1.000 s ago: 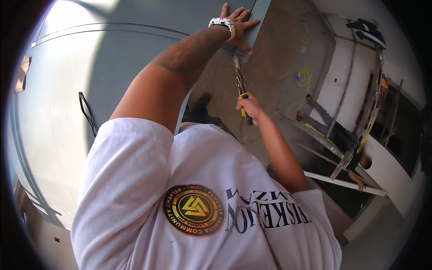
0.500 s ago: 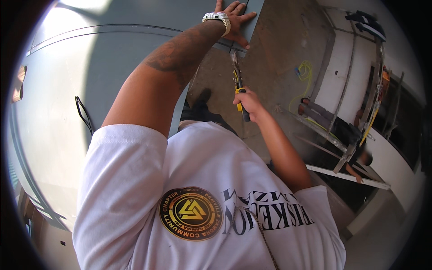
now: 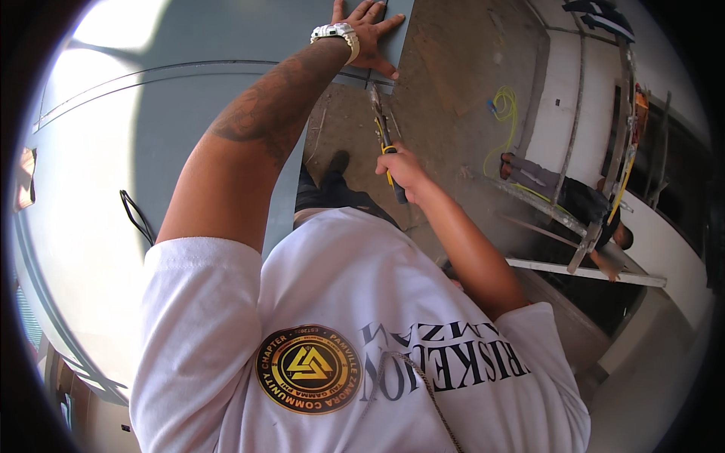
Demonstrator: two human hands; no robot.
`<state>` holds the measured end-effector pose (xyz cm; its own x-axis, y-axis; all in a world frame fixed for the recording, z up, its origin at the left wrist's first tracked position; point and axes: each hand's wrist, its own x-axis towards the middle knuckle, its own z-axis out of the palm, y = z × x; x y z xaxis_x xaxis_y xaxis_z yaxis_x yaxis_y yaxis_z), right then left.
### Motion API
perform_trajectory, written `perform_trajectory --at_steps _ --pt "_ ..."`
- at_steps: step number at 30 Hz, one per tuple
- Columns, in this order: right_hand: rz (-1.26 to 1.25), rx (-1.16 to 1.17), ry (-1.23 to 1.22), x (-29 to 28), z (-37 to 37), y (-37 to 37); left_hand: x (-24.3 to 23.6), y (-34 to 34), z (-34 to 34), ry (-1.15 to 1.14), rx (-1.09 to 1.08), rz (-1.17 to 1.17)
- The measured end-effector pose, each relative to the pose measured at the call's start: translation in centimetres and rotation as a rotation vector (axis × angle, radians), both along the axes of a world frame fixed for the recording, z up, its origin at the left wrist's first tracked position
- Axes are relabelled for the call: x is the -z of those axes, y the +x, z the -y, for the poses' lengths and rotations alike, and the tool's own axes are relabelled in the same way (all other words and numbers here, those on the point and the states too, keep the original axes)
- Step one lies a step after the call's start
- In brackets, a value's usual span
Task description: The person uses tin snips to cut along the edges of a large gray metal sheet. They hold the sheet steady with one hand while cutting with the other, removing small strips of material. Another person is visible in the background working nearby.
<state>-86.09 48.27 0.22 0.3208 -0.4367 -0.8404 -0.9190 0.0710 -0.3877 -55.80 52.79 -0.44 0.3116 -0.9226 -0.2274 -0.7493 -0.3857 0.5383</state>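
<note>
My left hand [image 3: 368, 44], with a white watch at the wrist, lies with fingers spread on the grey panel [image 3: 226, 30] near its right edge and corner. A thin groove or strip runs across the panel to that corner. My right hand [image 3: 402, 171] grips a long metal hand tool [image 3: 381, 117] with black and yellow handles, apparently snips. Its jaws are at the panel's lower edge, just below my left thumb; whether they have closed on it I cannot tell. A black loop of cable [image 3: 136, 214] is on the panel to the left of my forearm.
The dusty floor [image 3: 438, 90] lies below the panel, with my feet and a green-yellow hose [image 3: 504, 106] on it. To the right stands metal scaffolding [image 3: 585, 245], with another person [image 3: 563, 189] in dark clothes on it and dark cloth [image 3: 600, 19] at its far end.
The view has shifted, so my hands, the tool and the panel edge sit further left. My left hand stays spread on the panel. The person on the scaffold has moved slightly.
</note>
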Motion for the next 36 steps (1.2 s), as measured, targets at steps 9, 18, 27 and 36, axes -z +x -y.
perform_trajectory --at_steps 9,18,27,36 --pt "-0.044 -0.107 -0.135 0.1 0.5 0.7 0.8 -0.3 0.7 0.006 -0.016 0.076" --pt "-0.029 -0.245 -0.166 0.8 1.9 0.1 0.5 -0.6 1.4 0.07 -0.011 0.101" --pt "-0.007 -0.272 -0.236 0.4 1.3 0.3 0.6 -0.4 1.1 0.034 -0.008 0.096" --pt "-0.035 -0.27 -0.245 0.4 1.1 0.4 0.6 -0.2 1.4 0.06 -0.002 0.086"
